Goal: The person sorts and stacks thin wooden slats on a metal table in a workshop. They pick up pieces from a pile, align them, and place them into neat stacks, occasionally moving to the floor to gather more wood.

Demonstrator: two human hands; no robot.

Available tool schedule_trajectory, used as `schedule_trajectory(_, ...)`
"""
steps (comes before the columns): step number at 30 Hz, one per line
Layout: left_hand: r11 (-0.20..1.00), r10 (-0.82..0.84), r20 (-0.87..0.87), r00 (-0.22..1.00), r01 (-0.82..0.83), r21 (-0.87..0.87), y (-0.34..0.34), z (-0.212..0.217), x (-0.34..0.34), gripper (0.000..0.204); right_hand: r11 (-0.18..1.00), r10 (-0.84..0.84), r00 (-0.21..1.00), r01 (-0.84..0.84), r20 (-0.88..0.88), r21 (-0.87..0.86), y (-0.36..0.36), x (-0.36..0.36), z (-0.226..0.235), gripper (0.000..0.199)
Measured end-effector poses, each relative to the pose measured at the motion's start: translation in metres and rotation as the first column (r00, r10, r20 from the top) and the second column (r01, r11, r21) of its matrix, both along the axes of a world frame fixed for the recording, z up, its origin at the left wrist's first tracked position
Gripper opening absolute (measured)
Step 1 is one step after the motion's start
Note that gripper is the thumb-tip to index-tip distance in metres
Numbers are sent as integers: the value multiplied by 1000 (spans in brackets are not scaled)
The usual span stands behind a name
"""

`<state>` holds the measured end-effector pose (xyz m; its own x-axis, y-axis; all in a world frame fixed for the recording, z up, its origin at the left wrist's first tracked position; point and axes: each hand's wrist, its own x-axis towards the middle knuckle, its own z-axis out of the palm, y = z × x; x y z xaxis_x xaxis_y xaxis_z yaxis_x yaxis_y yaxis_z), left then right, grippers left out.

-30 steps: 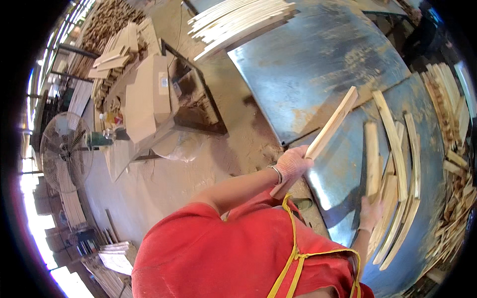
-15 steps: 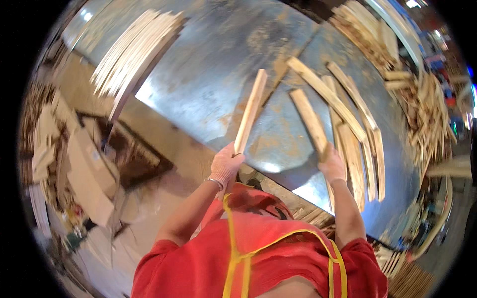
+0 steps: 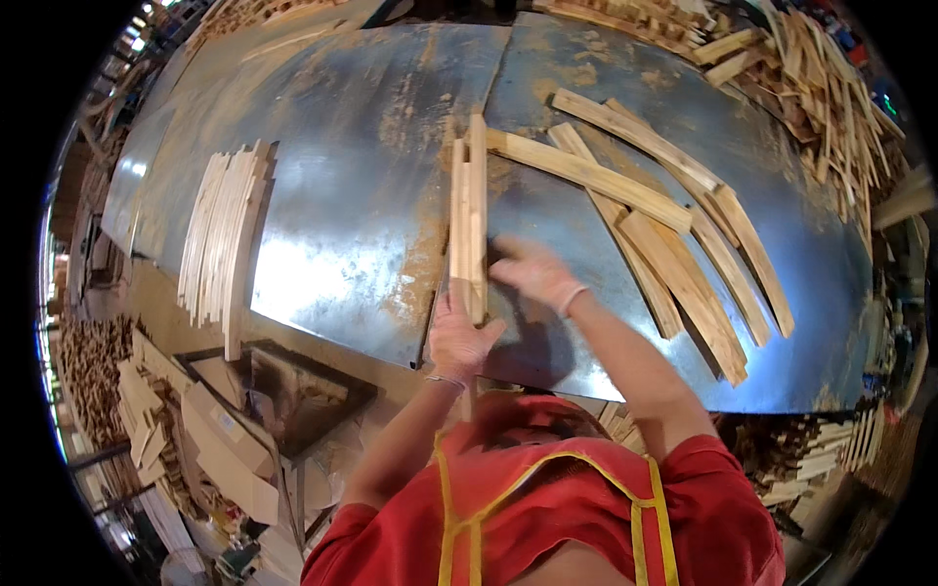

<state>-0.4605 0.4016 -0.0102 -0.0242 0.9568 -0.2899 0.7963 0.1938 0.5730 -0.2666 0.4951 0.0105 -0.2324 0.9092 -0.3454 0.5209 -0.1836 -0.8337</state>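
Lane at left, boards at right
Between the stacked strips [image 3: 220,234] and the held sticks [image 3: 477,215], there is room to pass over the surface [image 3: 327,220]; crossed loose boards [image 3: 625,186] obstruct the right.

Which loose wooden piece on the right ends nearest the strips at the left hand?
The pale piece slanting across another: its upper-left end sits beside the strips at the left hand; the other loose pieces' ends lie farther right.

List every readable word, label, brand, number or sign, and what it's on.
No readable text.
Small pale label on the brown cardboard box: too small to read.
Long pale wooden strips at the left hand: no legible marking.
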Motion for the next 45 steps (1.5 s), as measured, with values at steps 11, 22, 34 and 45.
schedule_trajectory(11,963,243,330,912,-188,-191,10,-2,-13,88,990,22,636,-124,772,74,98,203,7,82)
schedule_trajectory(22,779,623,779,69,-150,-610,10,-24,-58,61,929,201,978,-205,-45,-307,-28,22,-40,51)
schedule_trajectory(34,977,211,389,897,-200,-69,-119,-23,-38,36,982,-119,972,85,204,167,-39,-141,-50,109)
schedule_trajectory(45,671,437,-166,884,-444,-594,-323,-178,-233,40,930,-69,645,-235,761,284,-37,-181,-48,93)
